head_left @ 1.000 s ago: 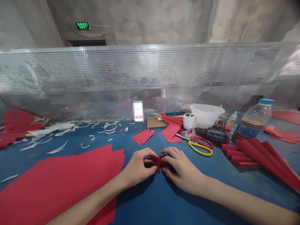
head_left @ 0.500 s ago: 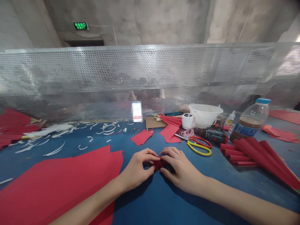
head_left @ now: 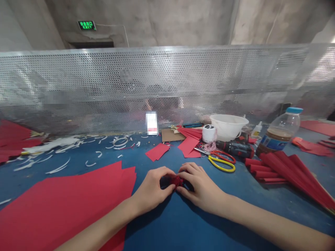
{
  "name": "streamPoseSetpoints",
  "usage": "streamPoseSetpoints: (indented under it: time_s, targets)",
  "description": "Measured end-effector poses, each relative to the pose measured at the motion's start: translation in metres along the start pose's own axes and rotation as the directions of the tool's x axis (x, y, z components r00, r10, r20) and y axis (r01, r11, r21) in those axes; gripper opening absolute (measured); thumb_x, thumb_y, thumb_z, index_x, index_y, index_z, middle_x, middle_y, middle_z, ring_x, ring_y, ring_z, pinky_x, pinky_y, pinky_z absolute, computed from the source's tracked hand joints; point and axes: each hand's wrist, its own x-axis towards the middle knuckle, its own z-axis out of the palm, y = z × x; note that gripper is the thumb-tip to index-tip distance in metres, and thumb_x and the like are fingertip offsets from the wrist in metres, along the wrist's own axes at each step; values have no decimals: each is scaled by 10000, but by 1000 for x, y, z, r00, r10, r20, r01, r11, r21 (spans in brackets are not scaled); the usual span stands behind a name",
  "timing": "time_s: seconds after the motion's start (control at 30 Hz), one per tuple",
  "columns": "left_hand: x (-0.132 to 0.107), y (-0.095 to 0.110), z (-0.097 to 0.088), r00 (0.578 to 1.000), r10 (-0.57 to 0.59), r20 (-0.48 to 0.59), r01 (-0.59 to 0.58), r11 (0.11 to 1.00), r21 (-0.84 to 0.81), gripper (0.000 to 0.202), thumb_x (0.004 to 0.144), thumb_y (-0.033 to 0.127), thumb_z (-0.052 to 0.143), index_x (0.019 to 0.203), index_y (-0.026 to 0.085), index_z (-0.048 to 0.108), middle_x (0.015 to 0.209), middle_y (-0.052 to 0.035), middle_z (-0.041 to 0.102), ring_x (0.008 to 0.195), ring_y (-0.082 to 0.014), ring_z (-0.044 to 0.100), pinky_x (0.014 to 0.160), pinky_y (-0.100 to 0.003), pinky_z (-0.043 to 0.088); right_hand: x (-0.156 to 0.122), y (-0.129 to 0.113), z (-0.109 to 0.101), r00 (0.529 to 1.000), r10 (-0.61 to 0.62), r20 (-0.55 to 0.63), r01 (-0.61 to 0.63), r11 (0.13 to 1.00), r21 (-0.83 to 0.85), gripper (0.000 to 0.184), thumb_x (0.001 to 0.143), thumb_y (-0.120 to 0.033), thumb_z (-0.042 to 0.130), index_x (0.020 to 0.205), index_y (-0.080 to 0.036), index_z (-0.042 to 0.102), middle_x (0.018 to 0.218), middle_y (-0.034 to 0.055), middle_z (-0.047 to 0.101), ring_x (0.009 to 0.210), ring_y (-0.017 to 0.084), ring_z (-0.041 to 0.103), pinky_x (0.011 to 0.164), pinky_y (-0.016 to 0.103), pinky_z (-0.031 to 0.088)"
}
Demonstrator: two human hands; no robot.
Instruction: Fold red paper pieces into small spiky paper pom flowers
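Between my hands, low over the blue table [head_left: 167, 223], is a small piece of folded red paper [head_left: 177, 181]. My left hand [head_left: 155, 186] pinches it from the left with thumb and fingers. From the right, my right hand [head_left: 201, 184] grips the same piece, its fingers bent over the top. The fingers cover much of the paper, so its exact shape is hidden. Left of my left hand lies a stack of large red paper sheets [head_left: 70, 205], partly under my left forearm. Scissors with red and yellow handles [head_left: 222, 164] lie beyond my right hand.
Small red paper pieces [head_left: 157, 152] lie ahead. Further right are a string spool [head_left: 209, 134], a white bucket [head_left: 228, 127], a power drill [head_left: 237, 149], a bottle of brown liquid [head_left: 278, 134] and pleated red paper [head_left: 290, 174]. White paper scraps [head_left: 59, 167] litter the left. A perforated metal panel [head_left: 167, 80] stands behind.
My fingertips have shifted slightly on the small red paper, which now looks more bunched between them. The whole view has moved a little; the other things on the table lie as before.
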Motion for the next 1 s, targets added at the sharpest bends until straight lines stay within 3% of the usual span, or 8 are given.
streamPoseSetpoints:
  time_s: [0.1, 0.17, 0.3, 0.53, 0.77, 0.9, 1.0]
  targets:
    - [0, 1, 1, 1000, -5, 11, 6, 999, -33, 143, 799, 133, 631, 917, 190, 687, 882, -18, 683, 801, -159, 635, 752, -264, 501, 0, -3, -3, 999, 38, -17, -38, 999, 19, 174, 878, -316, 649, 1024, -231, 608, 1030, 50, 621, 1015, 239, 516, 861, 393, 410]
    - [1, 1, 1, 1000, -15, 13, 15, 998, -57, 138, 804, 144, 630, 925, 186, 681, 880, -22, 681, 794, -158, 636, 744, -263, 505, -1, -4, -5, 999, 31, -23, -30, 998, 53, 147, 865, -208, 625, 1008, -225, 594, 979, 37, 632, 977, 225, 520, 851, 382, 406]
    - [0, 2, 0, 999, -37, 15, 38, 998, -59, 223, 790, 133, 640, 1002, 190, 675, 896, -23, 684, 787, -157, 639, 743, -263, 507, -2, -2, -5, 999, -32, -21, 34, 994, 99, 307, 815, -26, 532, 1043, -226, 582, 969, 29, 645, 965, 201, 526, 844, 355, 404]
    - [-1, 4, 0, 999, -48, 15, 49, 998, -32, 256, 773, 142, 659, 1018, 201, 699, 896, -18, 665, 778, -152, 622, 736, -258, 496, -1, 4, 1, 1000, 7, -11, -5, 995, 104, 244, 833, -148, 630, 1057, -231, 580, 995, 39, 652, 971, 219, 537, 850, 369, 417]
    - [3, 1, 2, 981, -173, 86, 185, 970, -159, 249, 760, 196, 685, 1008, 169, 693, 791, -19, 685, 692, -150, 606, 675, -253, 493, -1, 8, 3, 999, 36, 3, -36, 982, 185, 278, 811, -88, 607, 1039, -244, 577, 996, 24, 641, 976, 203, 561, 862, 351, 433]
    - [7, -1, 3, 973, -178, 144, 210, 943, -257, 248, 752, 205, 695, 994, 153, 713, 845, -39, 718, 667, -142, 613, 641, -241, 489, -1, 11, 6, 999, 52, -3, -50, 972, 231, 250, 813, -84, 594, 1009, -240, 589, 1013, 21, 634, 978, 189, 574, 899, 353, 424]
    - [10, -1, 4, 964, -206, 167, 246, 930, -273, 192, 774, 247, 681, 914, 129, 737, 749, -51, 727, 655, -163, 645, 626, -246, 492, -2, 9, 3, 999, 48, -15, -44, 979, 198, 238, 814, -98, 589, 1006, -238, 595, 1030, 27, 634, 992, 193, 569, 904, 357, 416]
